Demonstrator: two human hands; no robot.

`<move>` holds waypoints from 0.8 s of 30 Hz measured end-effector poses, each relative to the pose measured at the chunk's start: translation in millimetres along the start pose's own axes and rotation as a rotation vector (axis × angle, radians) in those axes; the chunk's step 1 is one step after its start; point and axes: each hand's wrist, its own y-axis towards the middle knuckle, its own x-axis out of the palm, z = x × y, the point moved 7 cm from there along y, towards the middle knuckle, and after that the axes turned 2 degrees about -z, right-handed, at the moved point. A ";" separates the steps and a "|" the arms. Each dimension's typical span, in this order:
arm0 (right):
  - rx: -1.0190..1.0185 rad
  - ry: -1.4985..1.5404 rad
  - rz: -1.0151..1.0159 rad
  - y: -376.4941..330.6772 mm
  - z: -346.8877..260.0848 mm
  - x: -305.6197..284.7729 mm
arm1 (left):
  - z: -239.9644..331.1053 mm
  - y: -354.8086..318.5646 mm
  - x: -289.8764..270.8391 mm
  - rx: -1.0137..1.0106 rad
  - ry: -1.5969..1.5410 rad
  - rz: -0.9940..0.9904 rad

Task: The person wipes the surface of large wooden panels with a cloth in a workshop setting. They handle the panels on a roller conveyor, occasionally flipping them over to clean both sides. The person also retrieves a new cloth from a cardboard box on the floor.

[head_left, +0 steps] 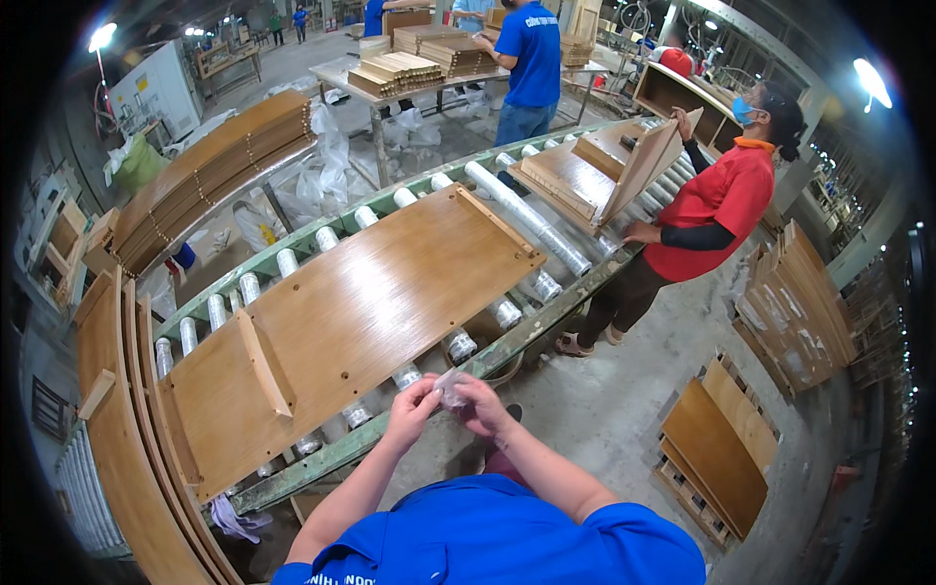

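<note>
Though pinched by both hands, indistinct packet.

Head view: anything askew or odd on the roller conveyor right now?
The large wooden panel lies skewed across the roller conveyor. Both hands, left hand and right hand, hold a small clear bag. Nothing is spilled.

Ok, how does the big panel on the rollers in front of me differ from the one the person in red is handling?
The large wooden panel lies flat across the roller conveyor; the tilted panel is tipped up on edge by the co-worker in red. The large one is longer, with a curved cross rail; the tilted one looks smaller. Nobody touches the large panel: your left hand and right hand hold a small clear bag. Both panels share a brown wood finish.
</note>
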 end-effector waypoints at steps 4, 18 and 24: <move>-0.131 0.101 0.185 17.7 -93.0 -65.9 | -23.2 76.4 -2.2 -0.016 0.220 0.135; -0.029 0.037 0.293 186.1 -324.8 -280.2 | -65.9 305.0 -1.8 0.008 1.635 0.586; -0.045 0.398 0.215 245.6 -317.7 -325.3 | -66.9 315.9 -0.8 0.005 1.661 0.564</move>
